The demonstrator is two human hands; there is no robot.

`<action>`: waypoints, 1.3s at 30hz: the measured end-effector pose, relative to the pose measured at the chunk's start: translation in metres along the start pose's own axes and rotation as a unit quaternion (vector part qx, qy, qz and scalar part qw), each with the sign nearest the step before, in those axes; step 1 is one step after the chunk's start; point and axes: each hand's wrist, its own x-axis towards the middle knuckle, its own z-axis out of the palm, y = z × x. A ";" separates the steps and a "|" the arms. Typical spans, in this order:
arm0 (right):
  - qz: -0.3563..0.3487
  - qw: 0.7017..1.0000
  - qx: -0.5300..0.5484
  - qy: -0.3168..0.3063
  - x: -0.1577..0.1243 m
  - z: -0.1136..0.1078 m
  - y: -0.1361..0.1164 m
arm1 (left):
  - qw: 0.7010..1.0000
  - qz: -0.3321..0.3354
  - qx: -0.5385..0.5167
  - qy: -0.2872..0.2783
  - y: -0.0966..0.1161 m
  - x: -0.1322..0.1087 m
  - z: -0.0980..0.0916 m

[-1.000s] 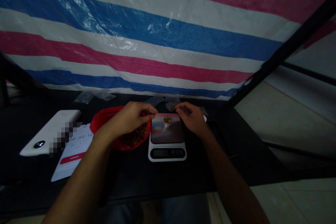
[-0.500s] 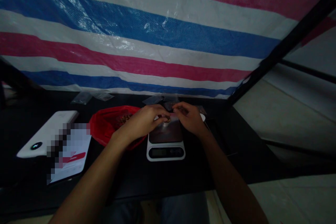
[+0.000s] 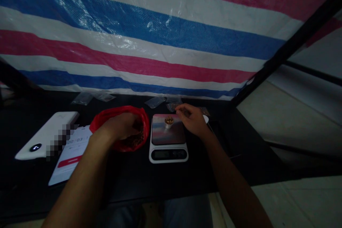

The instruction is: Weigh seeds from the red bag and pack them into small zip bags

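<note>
The left hand (image 3: 121, 126) is curled down into a red plastic bag (image 3: 120, 111), its fingers closed on the brown bits (image 3: 135, 141) inside, though how much they hold is hidden. The right hand (image 3: 191, 119) is pinched shut just beside a small white cup (image 3: 168, 122), which stands on the kitchen scale (image 3: 168, 137) towards the table's (image 3: 128, 181) far edge; whether it holds anything, I cannot tell. An arm brushing that light cup could tip it, and bits slipping from loose fingers could scatter and upset the reading.
</note>
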 end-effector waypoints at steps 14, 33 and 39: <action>-0.006 1.000 -0.012 -0.001 0.000 0.000 0.002 | 0.996 0.081 -0.034 0.032 0.016 -0.002 -0.013; -0.024 0.999 -0.019 -0.009 0.000 -0.001 0.004 | 0.946 0.268 -0.092 0.158 0.080 0.019 0.013; -0.029 0.999 -0.020 0.005 0.001 -0.002 0.005 | 0.957 0.210 -0.086 0.181 0.058 0.006 -0.007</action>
